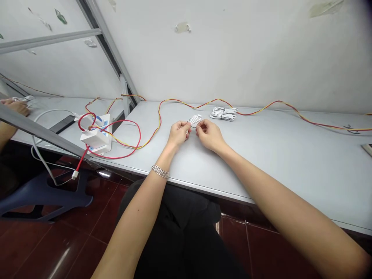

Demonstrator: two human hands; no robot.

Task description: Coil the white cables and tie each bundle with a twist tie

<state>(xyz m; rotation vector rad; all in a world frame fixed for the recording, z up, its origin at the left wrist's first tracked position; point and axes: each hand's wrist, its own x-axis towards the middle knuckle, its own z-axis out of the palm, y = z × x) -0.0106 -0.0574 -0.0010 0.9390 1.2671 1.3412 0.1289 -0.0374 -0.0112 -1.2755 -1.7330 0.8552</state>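
**Both hands pinch a small white cable coil over the grey table**

Your left hand [178, 133] and your right hand [208, 133] meet just above the grey table [261, 155], close to its middle and a little back from the front edge. Between them you hold a small coiled white cable [195, 119]. The fingertips of each hand are drawn together in a pinch at the near end of the coil, where a thin dark tie seems to cross it; the tie is too small to make out clearly. The loops of the coil stick up and away from you, past your fingers. A silver bracelet [160, 171] sits on your left wrist.

Just beyond your right hand, apart from it, a second bundle of white cable [223, 113] lies flat on the table, already wound up. A twisted red and yellow wire [273, 104] snakes along the back of the table near the wall, passing behind that bundle.

To your left, a white power strip [97, 135] rests near the table's front edge with a red cable [128, 151] looping around it. A dark phone [62, 124] lies flat further left. At the far left edge, another person's hand [14, 106] rests on the neighbouring surface, holding something white.
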